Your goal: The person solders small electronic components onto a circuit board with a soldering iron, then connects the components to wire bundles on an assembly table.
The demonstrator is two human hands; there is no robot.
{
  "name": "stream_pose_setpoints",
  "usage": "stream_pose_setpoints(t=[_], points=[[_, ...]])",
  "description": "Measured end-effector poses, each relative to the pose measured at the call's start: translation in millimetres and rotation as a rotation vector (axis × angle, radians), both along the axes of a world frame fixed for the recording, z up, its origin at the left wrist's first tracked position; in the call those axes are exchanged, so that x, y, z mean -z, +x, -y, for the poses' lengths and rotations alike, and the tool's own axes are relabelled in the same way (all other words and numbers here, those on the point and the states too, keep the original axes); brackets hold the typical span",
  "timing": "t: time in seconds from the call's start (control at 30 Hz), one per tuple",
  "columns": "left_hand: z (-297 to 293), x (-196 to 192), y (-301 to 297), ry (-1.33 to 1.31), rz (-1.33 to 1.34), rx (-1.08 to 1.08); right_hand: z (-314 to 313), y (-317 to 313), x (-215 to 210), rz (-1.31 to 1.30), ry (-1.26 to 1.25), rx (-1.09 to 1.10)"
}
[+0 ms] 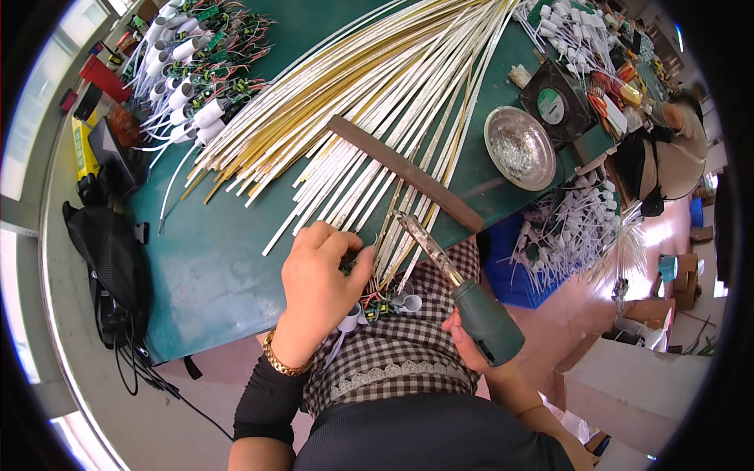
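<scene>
My left hand (318, 271) is closed, thumb and fingers curled round a small green circuit board (348, 263), mostly hidden by the fingers. Beside it are the near ends of many narrow white and yellow strips (377, 110), fanned over the table. In my right hand (470, 341) is a soldering iron (487, 322) with a thick green handle. Its worn metal tip points up and left, close to the strip ends. A dark flat bar (404, 173) lies across the strips. Against my checked apron (408, 353) hang wired circuit boards with white cylindrical housings (349, 318).
The green table (212, 290) bears a heap of wired white housings (184, 94) at far left. A metal dish (520, 149) with silvery bits and a black fan (558, 102) stand right. Below is a blue bin (510, 271) of wired parts. A black bag (106, 267) hangs left. Another person (679, 149) sits far right.
</scene>
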State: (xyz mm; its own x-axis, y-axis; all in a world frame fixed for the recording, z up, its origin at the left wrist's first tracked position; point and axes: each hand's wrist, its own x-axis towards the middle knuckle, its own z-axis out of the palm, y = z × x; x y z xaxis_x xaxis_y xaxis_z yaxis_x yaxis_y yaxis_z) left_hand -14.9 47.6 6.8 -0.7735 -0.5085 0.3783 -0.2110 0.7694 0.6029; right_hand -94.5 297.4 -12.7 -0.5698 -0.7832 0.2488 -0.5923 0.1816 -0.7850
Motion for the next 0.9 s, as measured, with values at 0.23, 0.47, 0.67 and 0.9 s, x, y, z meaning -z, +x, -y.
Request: stream_pose_setpoints(t=[0.23, 0.47, 0.67, 0.9], points=[[2, -7, -5, -0.054, 0.246, 0.178, 1, 4, 6, -0.032, 0.026, 0.049], [4, 5, 5, -0.024, 0.097, 0.002, 1, 5, 3, 0.216, -0.014, 0.082], [2, -1, -5, 0.003, 0.055, -0.028, 5, -6, 10, 0.086, -0.041, 0.006], [7, 2, -18, -0.030, 0.162, -0.075, 7, -11, -1, 0.056, 0.042, -0.028]])
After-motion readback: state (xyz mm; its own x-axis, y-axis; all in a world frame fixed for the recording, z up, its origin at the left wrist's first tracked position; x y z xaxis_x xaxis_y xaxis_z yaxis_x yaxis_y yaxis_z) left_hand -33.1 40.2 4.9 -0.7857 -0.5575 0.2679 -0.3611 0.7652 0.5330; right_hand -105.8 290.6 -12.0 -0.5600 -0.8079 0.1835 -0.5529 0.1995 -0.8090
